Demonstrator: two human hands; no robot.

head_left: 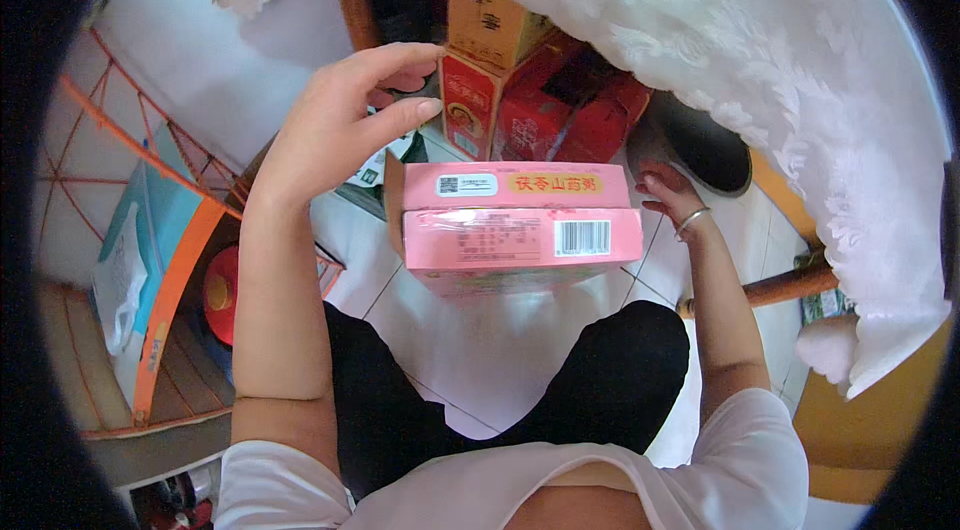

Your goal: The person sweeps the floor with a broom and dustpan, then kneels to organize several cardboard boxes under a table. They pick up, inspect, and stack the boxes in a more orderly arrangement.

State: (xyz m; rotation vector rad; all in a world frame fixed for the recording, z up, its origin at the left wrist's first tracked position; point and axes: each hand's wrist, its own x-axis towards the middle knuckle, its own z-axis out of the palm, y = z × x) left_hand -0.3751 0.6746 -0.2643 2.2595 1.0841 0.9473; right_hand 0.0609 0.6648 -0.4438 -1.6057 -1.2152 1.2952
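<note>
Two pink cartons (523,237), bearing writing and a barcode, lie one against the other in front of my knees. A strip of brown cardboard (394,207) shows at their left end. My left hand (360,114) is raised beyond that end, thumb and fingers apart, with nothing visible in it. Its fingertips come up to the edge of a red box (469,106); contact is unclear. On top of that box stands a yellow-orange box (487,24). Beside the cartons' right end is my right hand (673,192), fingers loosely bent and apart, a bangle on the wrist.
More red boxes (562,117) stand behind the cartons, beneath a hanging white lace cloth (712,12). A dark rounded container (697,144) is at the right, above a wooden bar (787,286). An orange-framed rack (176,305) with a turquoise bag (154,207) stands left. White floor tiles (442,350) lie below.
</note>
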